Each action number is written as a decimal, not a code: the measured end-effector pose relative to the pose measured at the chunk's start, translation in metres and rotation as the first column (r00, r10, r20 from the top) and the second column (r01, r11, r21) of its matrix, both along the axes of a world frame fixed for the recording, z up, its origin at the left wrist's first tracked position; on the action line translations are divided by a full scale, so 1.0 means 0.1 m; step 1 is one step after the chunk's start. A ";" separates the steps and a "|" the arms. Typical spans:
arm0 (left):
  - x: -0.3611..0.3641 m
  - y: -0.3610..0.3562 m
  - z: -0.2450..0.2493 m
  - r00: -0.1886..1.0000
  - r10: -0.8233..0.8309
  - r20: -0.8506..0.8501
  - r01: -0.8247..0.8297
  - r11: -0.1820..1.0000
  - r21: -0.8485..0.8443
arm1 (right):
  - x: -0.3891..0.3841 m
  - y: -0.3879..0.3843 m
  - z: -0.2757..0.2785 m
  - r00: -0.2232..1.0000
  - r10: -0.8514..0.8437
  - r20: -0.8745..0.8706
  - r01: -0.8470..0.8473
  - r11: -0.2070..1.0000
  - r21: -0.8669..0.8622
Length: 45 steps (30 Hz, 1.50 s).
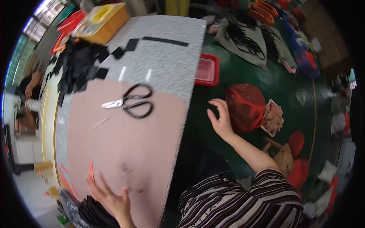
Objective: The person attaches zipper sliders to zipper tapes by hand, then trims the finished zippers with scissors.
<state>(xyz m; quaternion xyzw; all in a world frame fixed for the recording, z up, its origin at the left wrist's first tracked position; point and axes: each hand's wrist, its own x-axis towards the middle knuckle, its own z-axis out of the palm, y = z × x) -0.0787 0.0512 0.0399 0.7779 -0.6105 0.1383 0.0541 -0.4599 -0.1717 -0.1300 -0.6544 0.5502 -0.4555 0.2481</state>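
My left hand (108, 199) is over the near left part of the table, its fingers spread and thumb apart. A short orange strip (91, 171) shows right at its fingertips. Dark cloth (95, 211) lies beside and partly behind this hand. Out past the table's right edge, my right hand (221, 121) hangs in the air with fingers and thumb apart and nothing between them. Black-handled scissors (137, 100) lie with parted blades on the pinkish-brown board (148, 148). Close to the scissors is a thin pale strip (100, 122).
Black fabric pieces (78, 60) are heaped at the far left, near a yellow bin (104, 28). On the green floor to the right stand a red basket (207, 70), a red plastic bag (245, 108) and a wooden stool (283, 157). Another person's hand (29, 91) shows far left.
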 end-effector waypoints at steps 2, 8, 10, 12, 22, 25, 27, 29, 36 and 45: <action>-0.48 -0.53 -0.08 0.972 -0.211 -0.099 0.225 0.963 0.152 | -0.23 -0.02 -0.39 0.998 -0.038 -0.042 0.041 0.995 0.086; -1.33 -1.73 -0.34 0.765 -0.627 -0.144 0.635 0.699 0.330 | -0.70 -0.05 -1.71 0.986 0.025 -0.162 0.044 0.911 0.409; -1.45 -2.03 -0.40 0.744 -0.641 -0.190 0.658 0.651 0.379 | -0.81 -0.26 -2.14 0.976 0.107 -0.191 0.003 0.866 0.501; -1.54 -2.23 -0.45 0.756 -0.582 -0.300 0.651 0.622 0.435 | -0.85 -0.58 -2.56 0.945 0.187 -0.266 -0.008 0.831 0.557; -1.49 -2.06 -0.44 0.760 -0.502 -0.414 0.650 0.591 0.477 | -0.82 -3.08 -4.26 0.808 0.201 -0.554 0.239 0.748 0.619; -1.43 -1.98 -0.47 0.748 -0.552 -0.369 0.663 0.602 0.444 | -0.79 -3.33 -4.28 0.734 0.407 -0.544 0.192 0.644 0.741; -1.56 -1.93 -0.46 0.787 -0.469 -0.399 0.613 0.662 0.431 | -0.81 -3.39 -4.35 0.750 0.455 -0.481 0.178 0.561 0.808; -1.57 -1.99 -0.46 0.779 -0.496 -0.385 0.627 0.645 0.437 | -0.84 -3.38 -4.46 0.739 0.479 -0.474 0.173 0.545 0.821; -1.46 -2.02 -0.38 0.720 -0.559 -0.411 0.686 0.485 0.542 | -0.96 -3.42 -4.15 0.587 0.574 -0.572 0.044 0.682 0.730; -1.65 -2.35 -0.43 0.760 -0.526 -0.381 0.649 0.636 0.417 | -1.53 -3.10 -2.05 0.830 -0.013 -0.557 0.128 0.977 0.169</action>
